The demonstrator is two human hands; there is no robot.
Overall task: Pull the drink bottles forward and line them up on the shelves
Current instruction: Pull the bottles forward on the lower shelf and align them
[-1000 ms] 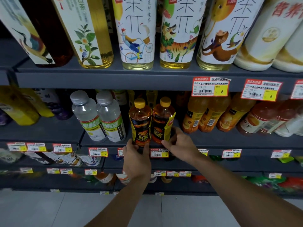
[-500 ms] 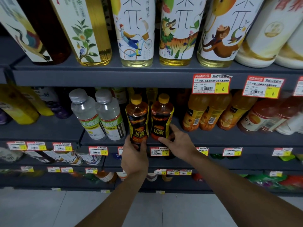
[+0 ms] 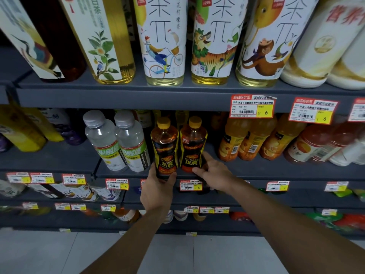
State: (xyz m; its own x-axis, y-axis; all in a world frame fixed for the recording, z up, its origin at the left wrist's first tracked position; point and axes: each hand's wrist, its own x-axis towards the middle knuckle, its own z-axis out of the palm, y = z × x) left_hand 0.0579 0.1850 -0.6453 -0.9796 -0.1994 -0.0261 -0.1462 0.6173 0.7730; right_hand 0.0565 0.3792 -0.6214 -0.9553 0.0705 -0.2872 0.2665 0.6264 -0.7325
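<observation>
**Tip risk at the shelf lip**

Left hand (image 3: 158,189) grips the base of the left tiger bottle (image 3: 165,147). Right hand (image 3: 215,175) wraps the lower body of the right tiger bottle (image 3: 193,145). Both bottles stand side by side at the front of the shelf (image 3: 266,174), just above the hands. The grips are low on tall bottles, so a hard pull could tip one over the lip. Water bottles (image 3: 126,145) crowd the left hand's outer side. There is open room beyond the right hand, short of the orange bottles (image 3: 237,143).

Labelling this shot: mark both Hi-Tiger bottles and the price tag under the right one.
Left Hi-Tiger bottle (image 3: 165,153): head view, black label.
Right Hi-Tiger bottle (image 3: 192,149): head view, black label.
Price tag (image 3: 191,185): head view, its middle.
</observation>
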